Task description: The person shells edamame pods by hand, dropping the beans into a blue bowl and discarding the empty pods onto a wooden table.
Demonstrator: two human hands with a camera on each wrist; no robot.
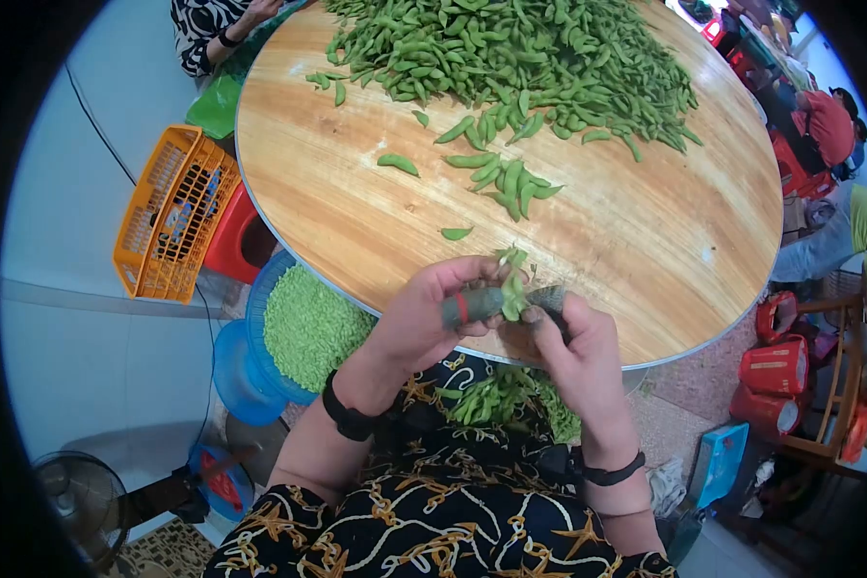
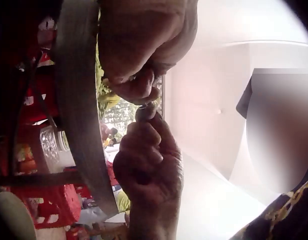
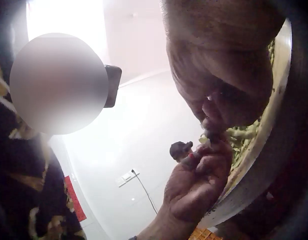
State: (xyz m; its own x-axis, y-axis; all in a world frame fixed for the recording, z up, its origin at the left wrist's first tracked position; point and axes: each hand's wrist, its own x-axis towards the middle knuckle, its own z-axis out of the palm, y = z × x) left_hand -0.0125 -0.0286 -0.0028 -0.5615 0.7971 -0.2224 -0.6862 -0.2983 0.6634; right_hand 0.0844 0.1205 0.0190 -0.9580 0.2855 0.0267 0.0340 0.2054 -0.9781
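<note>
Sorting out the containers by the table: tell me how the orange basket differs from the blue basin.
The orange basket is rectangular, slatted and tipped on its side; the blue basin is round, solid-walled and upright. The basket looks empty, while the basin is filled with shelled green beans. Both sit left of the round wooden table.

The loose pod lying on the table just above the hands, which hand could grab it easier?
Probably the left hand: the loose pod lies nearer its fingers. The right hand sits farther off. Both hands are pinching another pod now.
</note>
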